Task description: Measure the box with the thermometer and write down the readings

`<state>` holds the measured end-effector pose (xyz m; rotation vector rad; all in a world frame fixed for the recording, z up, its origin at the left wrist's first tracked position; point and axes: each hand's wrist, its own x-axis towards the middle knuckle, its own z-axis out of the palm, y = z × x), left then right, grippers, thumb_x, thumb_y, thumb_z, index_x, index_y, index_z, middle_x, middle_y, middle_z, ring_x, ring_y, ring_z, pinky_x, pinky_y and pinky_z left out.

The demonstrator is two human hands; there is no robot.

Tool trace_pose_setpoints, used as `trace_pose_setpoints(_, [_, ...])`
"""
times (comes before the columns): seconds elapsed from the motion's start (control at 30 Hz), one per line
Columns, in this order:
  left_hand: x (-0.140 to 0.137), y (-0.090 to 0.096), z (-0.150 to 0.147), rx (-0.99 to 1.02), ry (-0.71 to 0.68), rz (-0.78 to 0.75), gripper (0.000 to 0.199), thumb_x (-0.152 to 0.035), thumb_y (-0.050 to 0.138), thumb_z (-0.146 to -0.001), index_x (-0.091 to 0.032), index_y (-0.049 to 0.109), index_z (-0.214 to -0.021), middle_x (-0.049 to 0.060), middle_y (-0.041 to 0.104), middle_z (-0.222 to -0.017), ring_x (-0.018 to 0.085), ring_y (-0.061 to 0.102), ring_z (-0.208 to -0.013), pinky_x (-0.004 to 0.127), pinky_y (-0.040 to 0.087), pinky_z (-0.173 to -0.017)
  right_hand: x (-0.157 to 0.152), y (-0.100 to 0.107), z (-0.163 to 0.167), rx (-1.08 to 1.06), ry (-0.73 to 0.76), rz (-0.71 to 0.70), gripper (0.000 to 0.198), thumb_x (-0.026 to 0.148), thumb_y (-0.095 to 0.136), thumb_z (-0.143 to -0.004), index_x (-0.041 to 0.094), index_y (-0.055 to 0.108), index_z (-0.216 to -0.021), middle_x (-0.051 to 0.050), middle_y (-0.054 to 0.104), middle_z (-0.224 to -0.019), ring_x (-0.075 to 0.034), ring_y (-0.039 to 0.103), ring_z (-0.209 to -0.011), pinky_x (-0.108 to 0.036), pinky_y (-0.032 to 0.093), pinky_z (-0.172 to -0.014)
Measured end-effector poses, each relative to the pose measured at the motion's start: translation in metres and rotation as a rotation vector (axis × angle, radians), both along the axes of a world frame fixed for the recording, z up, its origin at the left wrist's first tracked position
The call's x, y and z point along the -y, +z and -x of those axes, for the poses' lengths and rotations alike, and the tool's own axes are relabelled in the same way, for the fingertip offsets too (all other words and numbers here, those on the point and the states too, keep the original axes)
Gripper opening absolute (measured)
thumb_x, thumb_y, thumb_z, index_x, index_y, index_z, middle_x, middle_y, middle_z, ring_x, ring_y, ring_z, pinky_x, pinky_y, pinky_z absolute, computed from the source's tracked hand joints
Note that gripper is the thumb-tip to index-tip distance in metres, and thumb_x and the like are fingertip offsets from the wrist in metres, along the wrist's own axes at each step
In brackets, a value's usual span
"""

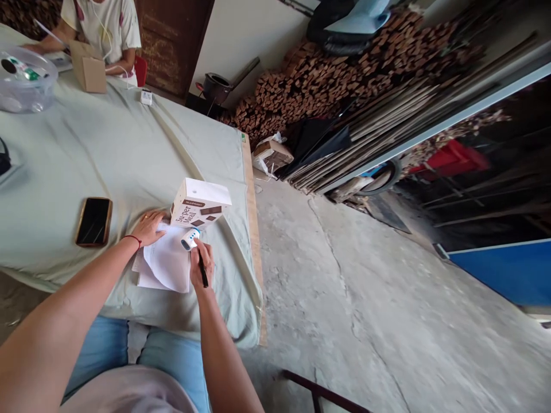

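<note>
My left hand [150,228] lies open, fingers stretched out, on the upper left edge of some white paper sheets [166,261]. A black pen [202,269] is in my right hand [207,261], its fingers closed round it. At those fingertips, over the paper, is a small white object with blue dots [190,238]; whether the fingers hold it too, I cannot make out. Just beyond both hands stands a white box [200,203] with brown print reading "Su-per Meal". A dark-screened phone [93,221] rests on the cloth to the left of my left hand.
A pale green cloth [116,155] covers the table, whose wooden edge [253,229] shows at the right. Across it a person [105,34] sits by a cardboard box [89,66] and a clear plastic tub [26,80]. Stacked firewood [293,86] lines the wall beyond the concrete floor.
</note>
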<state>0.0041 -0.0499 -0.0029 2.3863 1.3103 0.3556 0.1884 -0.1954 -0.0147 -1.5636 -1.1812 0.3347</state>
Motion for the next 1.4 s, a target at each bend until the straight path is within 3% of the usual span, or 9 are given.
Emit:
trace_pose_setpoints(0.13, [0.029, -0.004, 0.024, -0.031, 0.009, -0.028, 0.055, -0.033, 0.056, -0.092, -0.023, 0.051, -0.145, 0.011, 0.047, -0.161, 0.029, 0.039, -0.151, 0.050, 0.029, -0.127, -0.020, -0.001, 0.034, -0.271, 0.126, 0.064, 0.027, 0.037, 0.052, -0.087, 0.021, 0.070, -0.099, -0.001, 0.066, -0.083, -0.018, 0.062, -0.073, -0.031, 0.052, -0.069])
trace_pose_setpoints(0.23, [0.048, -0.002, 0.032, -0.046, 0.025, -0.082, 0.049, -0.033, 0.052, -0.094, -0.024, 0.053, -0.142, 0.011, 0.044, -0.162, 0.029, 0.038, -0.152, 0.051, 0.028, -0.127, -0.035, -0.010, 0.050, -0.346, 0.153, 0.119, 0.022, 0.036, 0.053, -0.081, 0.021, 0.066, -0.091, 0.003, 0.060, -0.069, -0.015, 0.054, -0.060, -0.028, 0.048, -0.059])
trace_pose_setpoints(0.43, [0.063, 0.002, 0.028, -0.054, 0.057, -0.142, 0.049, -0.030, 0.055, -0.092, -0.022, 0.055, -0.140, 0.013, 0.046, -0.159, 0.031, 0.039, -0.150, 0.052, 0.028, -0.126, -0.038, -0.025, 0.056, -0.167, 0.107, 0.098, 0.018, 0.039, 0.057, -0.079, 0.022, 0.062, -0.080, 0.002, 0.062, -0.067, -0.016, 0.056, -0.065, -0.030, 0.051, -0.065])
trace_pose_setpoints(0.67, [0.062, 0.002, 0.027, -0.056, 0.051, -0.150, 0.049, -0.029, 0.056, -0.091, -0.019, 0.056, -0.139, 0.015, 0.048, -0.158, 0.032, 0.040, -0.149, 0.054, 0.031, -0.125, -0.037, -0.035, 0.053, -0.148, 0.131, 0.108, 0.019, 0.040, 0.058, -0.080, 0.022, 0.063, -0.081, 0.001, 0.064, -0.069, -0.016, 0.059, -0.064, -0.031, 0.053, -0.066])
trace_pose_setpoints(1.4, [0.063, 0.003, 0.026, -0.052, 0.057, -0.148, 0.049, -0.029, 0.056, -0.092, -0.019, 0.057, -0.140, 0.015, 0.048, -0.158, 0.032, 0.042, -0.149, 0.054, 0.031, -0.125, -0.037, -0.034, 0.053, -0.100, 0.113, 0.124, 0.014, 0.035, 0.055, -0.083, 0.023, 0.061, -0.080, 0.001, 0.063, -0.068, -0.017, 0.058, -0.065, -0.031, 0.053, -0.066])
